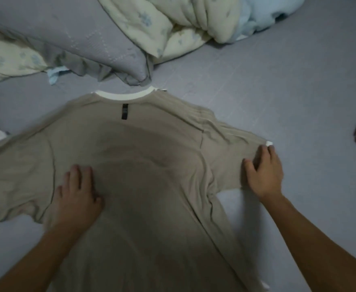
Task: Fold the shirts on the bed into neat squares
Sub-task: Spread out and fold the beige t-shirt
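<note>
Shirt (147, 186) flat on grey bed sheet (278, 91); both hands' grip slack, palms pressing; duvet (162, 28) behind.

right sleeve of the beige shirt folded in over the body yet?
No: the right sleeve lies spread out flat on the bed sheet, with the right hand resting on its end.

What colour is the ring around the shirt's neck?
White. The collar is white on the beige shirt; the head view shows it.

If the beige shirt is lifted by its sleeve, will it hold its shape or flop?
Probably flop: the beige shirt lies limp and creased on the bed sheet. It looks thin, so likely light. Pushed, it may bunch, as ripples near the right hand suggest.
</note>
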{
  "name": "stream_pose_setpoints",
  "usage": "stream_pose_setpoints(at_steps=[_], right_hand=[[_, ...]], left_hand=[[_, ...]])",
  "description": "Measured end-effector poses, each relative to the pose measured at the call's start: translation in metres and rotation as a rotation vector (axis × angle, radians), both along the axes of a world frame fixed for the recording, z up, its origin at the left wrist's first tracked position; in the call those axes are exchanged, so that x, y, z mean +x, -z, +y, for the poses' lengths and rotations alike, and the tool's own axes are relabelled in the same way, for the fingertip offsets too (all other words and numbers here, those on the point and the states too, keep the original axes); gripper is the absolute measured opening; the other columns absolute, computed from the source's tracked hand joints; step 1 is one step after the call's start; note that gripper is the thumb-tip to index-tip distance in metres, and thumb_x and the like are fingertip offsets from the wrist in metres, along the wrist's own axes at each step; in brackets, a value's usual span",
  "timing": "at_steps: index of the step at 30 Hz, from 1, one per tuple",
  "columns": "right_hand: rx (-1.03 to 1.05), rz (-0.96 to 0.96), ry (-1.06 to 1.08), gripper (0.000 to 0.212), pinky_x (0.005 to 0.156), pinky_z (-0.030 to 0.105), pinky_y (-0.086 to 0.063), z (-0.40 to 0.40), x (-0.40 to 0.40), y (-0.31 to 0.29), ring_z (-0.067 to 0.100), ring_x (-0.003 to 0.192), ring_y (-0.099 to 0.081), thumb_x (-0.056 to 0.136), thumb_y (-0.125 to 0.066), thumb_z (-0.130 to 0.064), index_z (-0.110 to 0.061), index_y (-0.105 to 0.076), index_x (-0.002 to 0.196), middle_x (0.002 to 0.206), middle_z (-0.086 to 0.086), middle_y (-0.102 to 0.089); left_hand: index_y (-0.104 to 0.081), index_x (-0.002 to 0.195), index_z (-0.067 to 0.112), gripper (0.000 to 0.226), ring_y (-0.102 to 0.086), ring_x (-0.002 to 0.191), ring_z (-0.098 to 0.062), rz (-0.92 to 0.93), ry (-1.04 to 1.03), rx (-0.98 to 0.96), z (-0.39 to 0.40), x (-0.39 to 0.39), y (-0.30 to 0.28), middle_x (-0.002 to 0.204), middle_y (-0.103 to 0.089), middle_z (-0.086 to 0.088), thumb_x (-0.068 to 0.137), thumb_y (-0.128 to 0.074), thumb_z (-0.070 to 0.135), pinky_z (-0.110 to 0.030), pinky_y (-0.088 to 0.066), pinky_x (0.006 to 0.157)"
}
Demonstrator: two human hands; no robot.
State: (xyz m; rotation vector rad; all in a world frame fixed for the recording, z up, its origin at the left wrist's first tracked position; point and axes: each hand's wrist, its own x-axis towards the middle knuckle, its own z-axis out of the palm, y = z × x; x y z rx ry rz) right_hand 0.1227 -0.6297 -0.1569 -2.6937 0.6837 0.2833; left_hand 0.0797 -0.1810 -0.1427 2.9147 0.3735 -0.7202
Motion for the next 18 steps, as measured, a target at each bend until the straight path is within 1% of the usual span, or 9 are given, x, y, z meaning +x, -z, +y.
stream_pose_setpoints(at_steps=[2, 3, 6, 9, 11, 13, 15, 17, 18], right_hand=[[0.038, -0.008, 0.119, 0.070, 0.111, 0.052, -0.033, -0.020, 0.009, -0.004, 0.040, 0.136, -0.036, 0.091, -0.059, -0.042, -0.008, -0.036, 0.147, 0.151, 0.018, -0.035], [0.047, -0.011, 0.124, 0.068, 0.110, 0.051, -0.035, -0.028, 0.015, -0.005, 0.039, 0.134, -0.038, 0.090, -0.061, -0.042, -0.010, -0.039, 0.145, 0.149, 0.017, -0.038], [0.105, -0.038, 0.034, 0.055, 0.106, 0.044, -0.038, -0.044, 0.036, -0.006, 0.039, 0.126, -0.043, 0.088, -0.065, -0.039, -0.017, -0.051, 0.136, 0.137, 0.018, -0.047], [0.212, -0.072, 0.042, 0.052, 0.101, 0.038, -0.044, -0.057, 0.049, -0.003, 0.034, 0.113, -0.056, 0.085, -0.070, -0.038, -0.017, -0.056, 0.130, 0.125, 0.015, -0.053], [0.317, -0.108, 0.199, 0.059, 0.092, 0.032, -0.046, -0.066, 0.044, 0.000, 0.027, 0.102, -0.061, 0.080, -0.074, -0.044, -0.016, -0.055, 0.127, 0.109, 0.006, -0.060], [0.428, -0.084, 0.394, 0.065, 0.090, 0.032, -0.049, -0.069, 0.031, 0.004, 0.024, 0.098, -0.063, 0.074, -0.074, -0.057, -0.018, -0.056, 0.123, 0.099, -0.001, -0.063], [0.508, -0.003, 0.448, 0.058, 0.090, 0.037, -0.053, -0.068, 0.017, 0.012, 0.024, 0.093, -0.066, 0.073, -0.073, -0.061, -0.019, -0.061, 0.110, 0.099, 0.002, -0.068], [0.582, 0.056, 0.419, 0.039, 0.078, 0.033, -0.053, -0.064, 0.009, 0.017, 0.022, 0.078, -0.065, 0.078, -0.072, -0.052, -0.016, -0.063, 0.088, 0.083, 0.004, -0.068], [0.610, 0.066, 0.394, 0.034, 0.068, 0.030, -0.048, -0.064, 0.010, 0.018, 0.021, 0.070, -0.060, 0.082, -0.071, -0.045, -0.013, -0.061, 0.078, 0.072, 0.004, -0.064]], left_hand=[[-0.019, 0.156, 0.014, 0.087, -0.014, 0.149, -0.037, 0.009, 0.122, -0.105, -0.052, 0.010, -0.002, 0.163, -0.009, -0.017, 0.082, -0.059, 0.037, -0.051, -0.025, 0.115], [-0.017, 0.157, 0.019, 0.086, -0.010, 0.150, -0.035, 0.016, 0.182, -0.145, -0.076, 0.017, -0.001, 0.164, -0.006, -0.014, 0.085, -0.063, 0.032, -0.048, -0.023, 0.117], [-0.024, 0.155, 0.028, 0.070, -0.010, 0.151, -0.029, -0.042, 0.305, -0.231, -0.141, 0.048, 0.004, 0.165, -0.006, -0.008, 0.093, -0.056, 0.029, -0.042, -0.021, 0.119], [-0.038, 0.150, 0.025, 0.057, -0.032, 0.140, -0.034, -0.193, 0.318, -0.292, -0.180, 0.094, 0.006, 0.160, -0.025, -0.011, 0.095, -0.053, 0.022, -0.045, -0.032, 0.112], [-0.046, 0.146, 0.020, 0.050, -0.045, 0.128, -0.037, -0.314, 0.282, -0.345, -0.194, 0.129, 0.007, 0.149, -0.040, -0.015, 0.096, -0.054, 0.019, -0.045, -0.039, 0.106], [-0.045, 0.146, 0.020, 0.049, -0.051, 0.119, -0.034, -0.350, 0.206, -0.394, -0.203, 0.161, 0.009, 0.141, -0.044, -0.014, 0.098, -0.053, 0.024, -0.042, -0.043, 0.100], [-0.043, 0.146, 0.023, 0.050, -0.053, 0.114, -0.032, -0.359, 0.217, -0.367, -0.210, 0.183, 0.011, 0.136, -0.044, -0.014, 0.098, -0.055, 0.028, -0.039, -0.043, 0.095], [-0.046, 0.144, 0.024, 0.051, -0.053, 0.111, -0.033, -0.345, 0.283, -0.298, -0.218, 0.196, 0.012, 0.132, -0.043, -0.016, 0.095, -0.059, 0.028, -0.039, -0.044, 0.093], [-0.050, 0.142, 0.023, 0.048, -0.053, 0.110, -0.034, -0.314, 0.311, -0.263, -0.222, 0.202, 0.012, 0.131, -0.044, -0.017, 0.095, -0.060, 0.026, -0.040, -0.045, 0.093]])
